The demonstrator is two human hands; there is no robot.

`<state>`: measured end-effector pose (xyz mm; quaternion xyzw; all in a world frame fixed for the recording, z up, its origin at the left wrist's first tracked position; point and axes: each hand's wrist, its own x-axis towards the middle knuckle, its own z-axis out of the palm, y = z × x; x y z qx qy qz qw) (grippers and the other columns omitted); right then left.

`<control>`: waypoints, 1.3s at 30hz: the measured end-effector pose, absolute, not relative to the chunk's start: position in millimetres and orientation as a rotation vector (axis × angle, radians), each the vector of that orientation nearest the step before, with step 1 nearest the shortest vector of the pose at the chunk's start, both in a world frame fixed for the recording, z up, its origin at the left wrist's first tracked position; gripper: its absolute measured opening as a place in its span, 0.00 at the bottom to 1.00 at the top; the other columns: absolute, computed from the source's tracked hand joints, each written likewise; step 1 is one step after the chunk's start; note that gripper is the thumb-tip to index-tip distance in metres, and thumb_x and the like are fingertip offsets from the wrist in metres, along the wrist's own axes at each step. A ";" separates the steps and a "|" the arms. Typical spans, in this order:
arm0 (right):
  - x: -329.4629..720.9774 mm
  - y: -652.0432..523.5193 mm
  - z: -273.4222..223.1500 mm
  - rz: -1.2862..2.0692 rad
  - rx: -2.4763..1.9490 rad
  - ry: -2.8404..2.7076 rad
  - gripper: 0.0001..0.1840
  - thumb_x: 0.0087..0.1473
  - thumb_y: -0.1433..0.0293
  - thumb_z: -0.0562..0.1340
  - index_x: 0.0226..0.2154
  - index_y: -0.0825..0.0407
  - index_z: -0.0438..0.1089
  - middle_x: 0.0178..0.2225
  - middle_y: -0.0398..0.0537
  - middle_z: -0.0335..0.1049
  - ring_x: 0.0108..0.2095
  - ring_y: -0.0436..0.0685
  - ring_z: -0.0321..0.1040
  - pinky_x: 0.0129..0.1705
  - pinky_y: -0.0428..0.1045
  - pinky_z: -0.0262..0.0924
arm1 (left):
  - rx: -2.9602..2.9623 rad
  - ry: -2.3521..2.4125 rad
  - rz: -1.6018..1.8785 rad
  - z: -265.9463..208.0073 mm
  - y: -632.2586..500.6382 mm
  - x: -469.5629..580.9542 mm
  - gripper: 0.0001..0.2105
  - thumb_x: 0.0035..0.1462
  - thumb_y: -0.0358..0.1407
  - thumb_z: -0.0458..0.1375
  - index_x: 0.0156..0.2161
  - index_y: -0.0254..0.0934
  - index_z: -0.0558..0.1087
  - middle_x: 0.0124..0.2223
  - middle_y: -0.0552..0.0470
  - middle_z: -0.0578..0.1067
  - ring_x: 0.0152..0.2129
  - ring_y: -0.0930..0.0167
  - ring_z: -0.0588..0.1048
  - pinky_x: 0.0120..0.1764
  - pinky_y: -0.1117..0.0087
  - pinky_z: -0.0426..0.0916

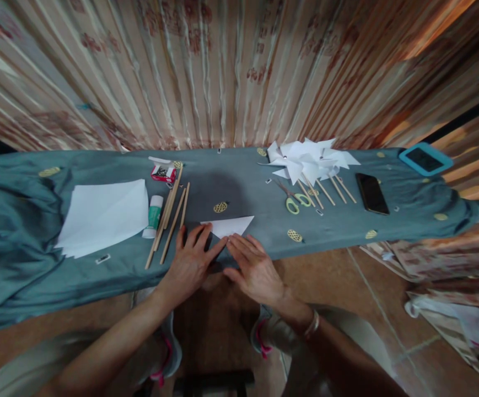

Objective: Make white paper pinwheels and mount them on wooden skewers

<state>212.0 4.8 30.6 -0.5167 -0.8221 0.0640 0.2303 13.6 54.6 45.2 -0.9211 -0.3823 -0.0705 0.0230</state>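
Observation:
A white sheet of paper folded into a triangle lies on the cloth in front of me, its long edge away from me. My left hand rests with fingers spread, its fingertips on the paper's left part. My right hand lies with fingers stretched out, its fingertips touching the paper's near point beside my left thumb. Both hands press from above, and neither grips anything. The hands hide part of the paper's lower edges.
On the left are a stack of white paper, a glue stick, wooden sticks and a red box of pins. Rightward lie green-handled scissors, paper pinwheels, a phone and a blue-framed device. A curtain hangs behind.

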 end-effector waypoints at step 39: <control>247.5 58.6 41.9 0.541 -1.654 -1.753 0.22 0.62 0.58 0.55 0.53 0.51 0.71 0.59 0.56 0.66 0.60 0.62 0.64 0.62 0.59 0.57 | -3.008 -1.749 -1.336 28.6 70.0 21.5 0.44 0.58 0.45 0.59 0.70 0.40 0.37 0.71 0.35 0.45 0.66 0.54 0.52 0.64 0.48 0.52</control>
